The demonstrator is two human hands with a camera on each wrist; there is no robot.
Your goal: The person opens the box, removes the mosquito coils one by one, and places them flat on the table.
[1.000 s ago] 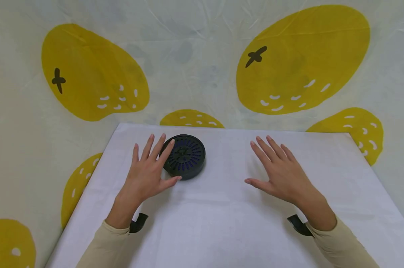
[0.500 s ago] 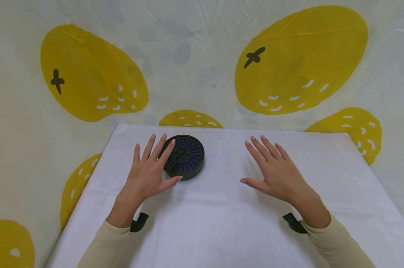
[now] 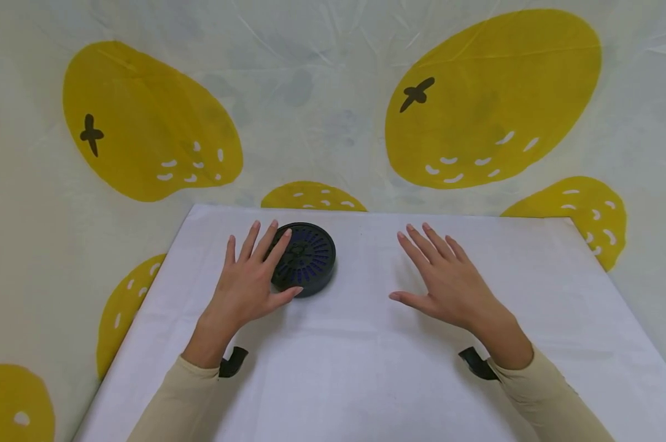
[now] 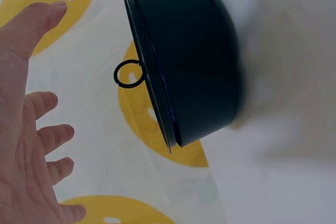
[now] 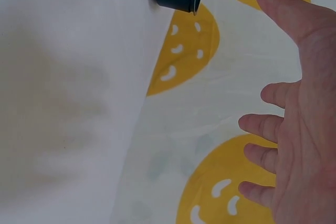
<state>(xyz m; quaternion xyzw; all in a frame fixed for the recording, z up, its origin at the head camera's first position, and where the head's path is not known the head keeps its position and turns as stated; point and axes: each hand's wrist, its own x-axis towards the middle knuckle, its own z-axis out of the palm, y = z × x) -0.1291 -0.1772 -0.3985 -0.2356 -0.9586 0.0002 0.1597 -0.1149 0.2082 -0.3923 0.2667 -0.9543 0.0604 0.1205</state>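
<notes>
A round black tin [image 3: 310,258] with a slotted lid, much like a mosquito coil holder, sits on the white table left of centre. Dark purple shows through the slots. In the left wrist view a small wire ring [image 4: 129,74] stands up from the lid. My left hand [image 3: 246,288] hovers with spread fingers over the tin's left edge, hiding part of it in the head view; the left wrist view shows a gap between them. Farther right, my right hand [image 3: 451,288] hangs above the table, fingers spread, holding nothing. Only part of the tin shows in the right wrist view.
The white tabletop [image 3: 344,368] ends at a back edge just behind the tin. A pale cloth [image 3: 310,110] printed with large yellow fruit hangs behind and beside the table. Dark curved pieces [image 3: 479,364] stick out at both sleeve cuffs.
My right hand has drifted left, nearer to the tin. The left hand has shifted slightly right. On the table, the tin stays where it was.
</notes>
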